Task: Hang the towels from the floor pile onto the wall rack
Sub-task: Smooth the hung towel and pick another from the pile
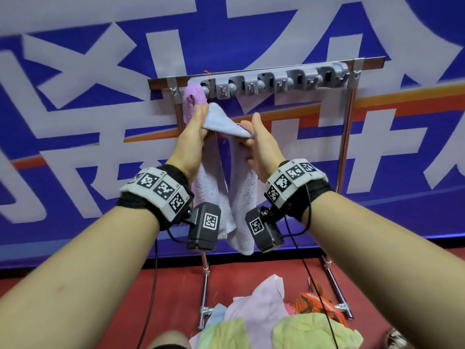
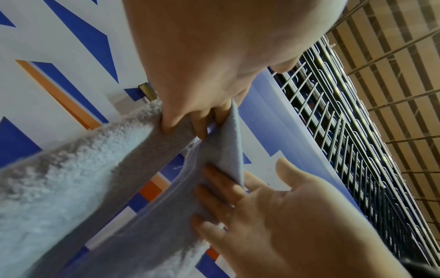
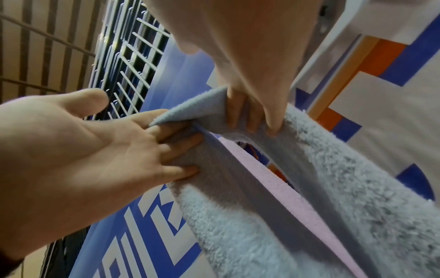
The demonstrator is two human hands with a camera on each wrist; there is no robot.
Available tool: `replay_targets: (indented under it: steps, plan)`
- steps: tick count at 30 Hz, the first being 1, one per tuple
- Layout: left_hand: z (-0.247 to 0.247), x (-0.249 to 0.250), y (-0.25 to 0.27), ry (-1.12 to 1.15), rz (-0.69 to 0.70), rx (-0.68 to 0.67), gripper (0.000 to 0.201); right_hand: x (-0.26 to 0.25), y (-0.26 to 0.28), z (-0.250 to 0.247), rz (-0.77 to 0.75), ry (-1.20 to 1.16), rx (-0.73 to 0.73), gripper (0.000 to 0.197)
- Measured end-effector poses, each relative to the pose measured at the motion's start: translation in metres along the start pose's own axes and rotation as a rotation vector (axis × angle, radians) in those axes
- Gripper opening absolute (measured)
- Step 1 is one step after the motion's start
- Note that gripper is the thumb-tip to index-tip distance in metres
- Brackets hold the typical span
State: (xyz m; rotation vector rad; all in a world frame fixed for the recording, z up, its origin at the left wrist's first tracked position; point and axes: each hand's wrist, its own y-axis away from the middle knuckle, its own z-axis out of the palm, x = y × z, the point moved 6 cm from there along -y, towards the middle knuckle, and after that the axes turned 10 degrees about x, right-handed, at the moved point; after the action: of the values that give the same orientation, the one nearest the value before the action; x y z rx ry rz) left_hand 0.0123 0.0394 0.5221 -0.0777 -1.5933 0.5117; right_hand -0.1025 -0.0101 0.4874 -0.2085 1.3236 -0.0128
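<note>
- Towel (image 1: pixel 219 187) in hand: pale lavender-blue terry, held up in front of the wall rack (image 1: pixel 274 80), its long body hanging down between my two wrists toward the floor.
- My left hand (image 1: pixel 195 137) pinches one end of the top hem, thumb over the cloth and fingers curled under it; the left wrist view shows that pinch plainly.
- My right hand (image 1: pixel 261 144) grips the other end of the same hem, fingers curled into the fold, thumb standing free above.
- I judge the step to be the carry-up: the towel is off the floor, its top edge stretched between both hands just below the rack, not yet on any clip.
- One pink towel (image 1: pixel 193 102) already hangs at the rack's left end, just above my left thumb. The grey clips (image 1: pixel 251 86) to its right look bare.
- The floor pile (image 1: pixel 264 323) lies below on the red floor, with pink, yellow-green, blue and orange cloths left, so I reckon the task is early.
- Next move, as I read it: lift the hem to the nearest free clip beside the pink towel and press a bunched bit of cloth into it.
- Risk: my left hand is close to the pink towel and could drag it loose.
</note>
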Motion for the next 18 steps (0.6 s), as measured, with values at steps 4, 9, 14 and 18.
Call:
replay_targets:
  steps: [4, 9, 14, 18]
  plan:
    - [-0.023, 0.007, -0.016, -0.012, 0.063, 0.079, 0.056, -0.018, -0.011, 0.013, -0.111, -0.016, 0.039, 0.048]
    - [-0.045, 0.017, -0.041, -0.011, 0.093, 0.109, 0.053, -0.037, -0.034, 0.039, -0.241, -0.009, 0.026, 0.046]
    - [-0.067, 0.033, -0.072, -0.027, 0.119, 0.170, 0.063, -0.057, -0.056, 0.068, -0.284, 0.046, -0.040, 0.054]
    - [-0.076, 0.047, -0.098, -0.004, 0.120, 0.145, 0.061, -0.070, -0.082, 0.080, -0.237, 0.066, -0.043, 0.039]
